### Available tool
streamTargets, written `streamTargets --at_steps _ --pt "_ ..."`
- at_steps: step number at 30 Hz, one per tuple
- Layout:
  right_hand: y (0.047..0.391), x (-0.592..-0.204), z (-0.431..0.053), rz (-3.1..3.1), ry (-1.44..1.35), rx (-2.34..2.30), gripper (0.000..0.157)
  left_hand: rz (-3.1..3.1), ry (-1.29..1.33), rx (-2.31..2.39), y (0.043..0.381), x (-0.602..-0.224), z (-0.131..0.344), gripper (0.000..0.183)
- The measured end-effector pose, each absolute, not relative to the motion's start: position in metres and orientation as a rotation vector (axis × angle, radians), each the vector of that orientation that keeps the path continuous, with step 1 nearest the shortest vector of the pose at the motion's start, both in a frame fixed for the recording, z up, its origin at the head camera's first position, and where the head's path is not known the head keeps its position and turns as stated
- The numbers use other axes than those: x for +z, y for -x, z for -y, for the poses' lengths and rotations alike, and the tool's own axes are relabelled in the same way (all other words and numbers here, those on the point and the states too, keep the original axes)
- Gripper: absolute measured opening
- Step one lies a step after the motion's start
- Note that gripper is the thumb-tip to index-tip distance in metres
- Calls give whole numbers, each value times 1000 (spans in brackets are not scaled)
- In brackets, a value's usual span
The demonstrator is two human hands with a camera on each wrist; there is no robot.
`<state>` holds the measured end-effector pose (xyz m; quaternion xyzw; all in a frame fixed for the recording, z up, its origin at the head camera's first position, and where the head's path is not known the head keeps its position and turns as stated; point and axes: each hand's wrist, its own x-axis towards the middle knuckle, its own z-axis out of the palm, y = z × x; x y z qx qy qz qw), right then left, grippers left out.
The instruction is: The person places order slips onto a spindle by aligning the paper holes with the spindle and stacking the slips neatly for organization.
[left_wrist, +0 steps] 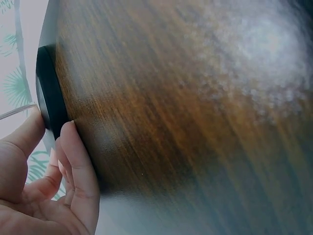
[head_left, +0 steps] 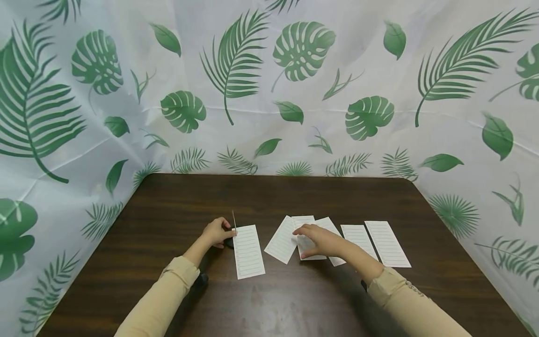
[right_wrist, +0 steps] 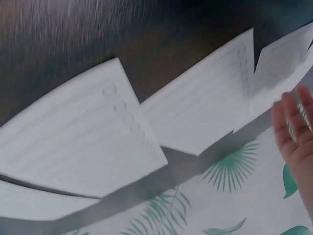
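My left hand (head_left: 216, 232) is on the left of the table, its thumb and fingers closed around the edge of a black round-edged object (left_wrist: 51, 90). The hand hides part of that object. A thin pale strip (head_left: 234, 220) stands up by the thumb tip. Beside the thumb lies a white lined card (head_left: 249, 255), flat on the table. My right hand (head_left: 322, 241) is over a group of overlapping lined cards (head_left: 281, 241), fingers apart and loosely bent, covering part of them. The right wrist view shows rows of small boxes along the edge of one card (right_wrist: 88, 132).
Two more lined cards, one near the right forearm (head_left: 358, 236) and one farther right (head_left: 388, 243), lie on the dark wooden table (head_left: 269, 192). Behind the table hangs a white cloth (head_left: 252, 135) with green leaf prints.
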<state>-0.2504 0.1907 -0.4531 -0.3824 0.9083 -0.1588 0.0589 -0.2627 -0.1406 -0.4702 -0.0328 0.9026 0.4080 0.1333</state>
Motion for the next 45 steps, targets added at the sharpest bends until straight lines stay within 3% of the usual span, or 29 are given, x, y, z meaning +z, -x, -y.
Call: streamTargets --at_steps 7,14,32,45 --pt "257 -449 -197 -2799 1011 -239 94 -2622 97 1177 265 -468 140 26" --pt "265 -454 -199 -2778 857 -186 107 -2623 105 1168 264 -471 141 26" --pt "271 -459 -201 -2798 849 -204 109 -2618 108 1174 265 -472 141 26" --pt "273 -457 -198 -2890 834 -251 102 -2638 87 1178 264 -475 141 26"
